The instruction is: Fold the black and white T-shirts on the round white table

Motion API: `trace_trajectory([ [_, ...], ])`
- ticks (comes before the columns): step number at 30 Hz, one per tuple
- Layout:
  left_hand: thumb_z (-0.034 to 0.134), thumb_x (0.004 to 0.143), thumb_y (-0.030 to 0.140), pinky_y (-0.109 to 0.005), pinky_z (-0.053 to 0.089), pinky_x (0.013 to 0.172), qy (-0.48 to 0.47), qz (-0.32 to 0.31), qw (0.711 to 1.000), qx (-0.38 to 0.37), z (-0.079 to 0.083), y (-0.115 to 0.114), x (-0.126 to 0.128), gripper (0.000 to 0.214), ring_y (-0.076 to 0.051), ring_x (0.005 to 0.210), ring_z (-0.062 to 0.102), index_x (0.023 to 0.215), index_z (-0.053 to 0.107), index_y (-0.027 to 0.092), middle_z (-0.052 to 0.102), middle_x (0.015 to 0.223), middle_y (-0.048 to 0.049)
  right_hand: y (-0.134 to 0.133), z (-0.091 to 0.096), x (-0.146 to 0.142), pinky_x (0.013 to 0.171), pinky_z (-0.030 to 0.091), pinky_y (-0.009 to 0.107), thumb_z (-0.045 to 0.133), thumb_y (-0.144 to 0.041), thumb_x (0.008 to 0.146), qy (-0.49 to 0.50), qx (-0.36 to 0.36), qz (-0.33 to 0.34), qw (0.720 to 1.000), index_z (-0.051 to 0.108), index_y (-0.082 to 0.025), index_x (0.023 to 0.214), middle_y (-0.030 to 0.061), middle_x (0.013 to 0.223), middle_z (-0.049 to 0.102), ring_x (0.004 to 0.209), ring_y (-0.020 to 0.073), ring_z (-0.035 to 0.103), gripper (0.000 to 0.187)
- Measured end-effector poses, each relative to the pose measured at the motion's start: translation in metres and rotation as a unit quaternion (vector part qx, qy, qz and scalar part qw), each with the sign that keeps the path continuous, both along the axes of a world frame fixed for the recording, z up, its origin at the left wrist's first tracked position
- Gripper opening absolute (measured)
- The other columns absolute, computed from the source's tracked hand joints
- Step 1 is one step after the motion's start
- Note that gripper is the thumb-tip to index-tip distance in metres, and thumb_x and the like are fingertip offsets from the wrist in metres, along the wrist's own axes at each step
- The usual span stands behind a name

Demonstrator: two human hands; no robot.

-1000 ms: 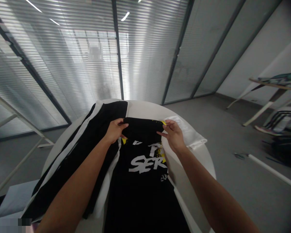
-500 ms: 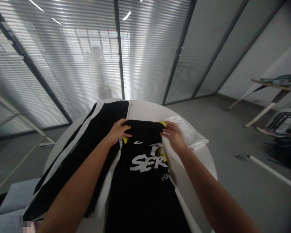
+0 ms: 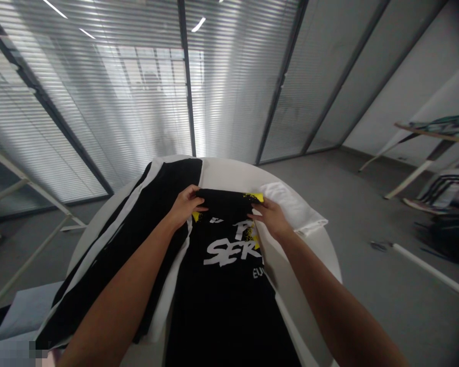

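Both hands are closed on the far end of the black T-shirt (image 3: 225,285): my left hand (image 3: 183,206) pinches the left corner of its turned-over edge, and my right hand (image 3: 270,219) pinches the right corner, beside a yellow patch of the print (image 3: 229,252). The shirt lies flat on the round white tabletop (image 3: 229,173), between a black-and-white garment (image 3: 137,229) spread on the left and a white cloth (image 3: 294,209) on the right. Its long axis runs from near to far, straight away from me, and the white lettering reads upright from my side, so the far end is its top. I judge it light, soft and limp, with no stiffness to carry a shape. It should sag wherever it is unsupported, and it is best held at two corners of one edge, as it is now, so that the fold stays even. It does not look slippery or fragile.
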State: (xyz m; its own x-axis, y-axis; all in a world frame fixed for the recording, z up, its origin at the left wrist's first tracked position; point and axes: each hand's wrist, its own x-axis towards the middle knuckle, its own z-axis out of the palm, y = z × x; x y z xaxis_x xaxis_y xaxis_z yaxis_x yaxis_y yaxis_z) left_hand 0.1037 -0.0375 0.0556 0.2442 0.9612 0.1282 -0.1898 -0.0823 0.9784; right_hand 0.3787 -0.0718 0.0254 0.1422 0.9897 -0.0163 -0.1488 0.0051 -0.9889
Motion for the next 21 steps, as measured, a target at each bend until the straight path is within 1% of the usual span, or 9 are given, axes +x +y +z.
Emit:
trace_trajectory([
  [2,0.069,0.066,0.014,-0.037,0.06,0.075,-0.008,0.005,1.0,0.029,0.0,0.0,-0.001,0.024,-0.014,0.081,0.064,0.086,0.057,0.016,0.061,0.085,0.0016,0.001,-0.002,0.001,0.088,0.057,0.039,0.072,-0.026,0.065,0.035,0.036,-0.001,0.999,0.067,-0.021,0.09,0.0022,0.098,0.066,0.095,0.0196,0.062,0.026],
  [4,0.069,0.063,0.012,-0.033,0.058,0.077,-0.008,0.006,0.998,0.069,0.001,0.0,-0.003,0.023,-0.014,0.084,0.064,0.083,0.058,0.016,0.064,0.089,0.0003,0.001,-0.002,0.002,0.095,0.054,0.039,0.071,-0.023,0.064,0.063,0.06,0.005,0.996,0.067,-0.02,0.087,0.0021,0.095,0.067,0.095,0.0187,0.063,0.024],
  [7,0.065,0.061,0.01,-0.026,0.054,0.072,-0.001,-0.002,0.994,0.106,0.001,0.0,-0.008,0.017,-0.014,0.083,0.064,0.075,0.058,0.016,0.067,0.09,-0.0016,0.0,-0.002,0.003,0.095,0.053,0.04,0.068,-0.02,0.061,0.08,0.069,0.01,0.994,0.066,-0.02,0.081,0.0022,0.09,0.068,0.093,0.0189,0.063,0.02],
  [11,0.052,0.058,0.012,-0.024,0.051,0.06,0.022,-0.049,0.995,0.087,0.002,0.001,-0.013,0.01,-0.016,0.075,0.064,0.066,0.058,0.015,0.067,0.079,-0.0036,-0.002,0.001,0.004,0.083,0.057,0.038,0.062,-0.018,0.058,0.061,0.041,0.0,0.997,0.066,-0.02,0.074,0.0028,0.085,0.067,0.087,0.0196,0.062,0.017],
  [14,0.051,0.056,0.013,-0.027,0.051,0.055,0.019,-0.084,0.995,0.057,0.001,0.0,-0.014,0.008,-0.02,0.074,0.066,0.061,0.056,0.015,0.065,0.072,-0.0039,-0.004,0.005,0.008,0.077,0.056,0.036,0.058,-0.017,0.055,0.032,0.02,0.004,0.999,0.066,-0.019,0.071,0.0031,0.082,0.066,0.083,0.0194,0.06,0.018],
  [17,0.052,0.057,0.015,-0.029,0.052,0.054,0.004,-0.101,0.994,0.036,0.002,0.001,-0.015,0.01,-0.021,0.071,0.066,0.065,0.059,0.015,0.065,0.07,-0.0043,-0.006,0.01,0.013,0.074,0.054,0.035,0.056,-0.017,0.052,-0.018,0.011,0.023,1.0,0.064,-0.019,0.065,0.0031,0.077,0.065,0.082,0.02,0.058,0.016],
  [19,0.052,0.058,0.016,-0.025,0.05,0.05,0.005,-0.105,0.994,0.031,0.004,0.002,-0.017,0.013,-0.021,0.07,0.066,0.067,0.061,0.014,0.066,0.07,-0.0062,-0.006,0.012,0.016,0.07,0.052,0.034,0.055,-0.019,0.052,-0.06,-0.001,0.021,0.998,0.064,-0.019,0.061,0.0038,0.074,0.064,0.08,0.0202,0.057,0.013],
  [21,0.053,0.06,0.02,-0.022,0.045,0.044,0.021,-0.145,0.989,0.008,0.008,0.003,-0.022,0.019,-0.022,0.071,0.066,0.073,0.064,0.013,0.068,0.074,-0.01,-0.007,0.015,0.016,0.069,0.051,0.033,0.053,-0.022,0.053,-0.077,-0.013,0.012,0.997,0.064,-0.018,0.06,0.0046,0.074,0.064,0.08,0.0203,0.057,0.014],
])
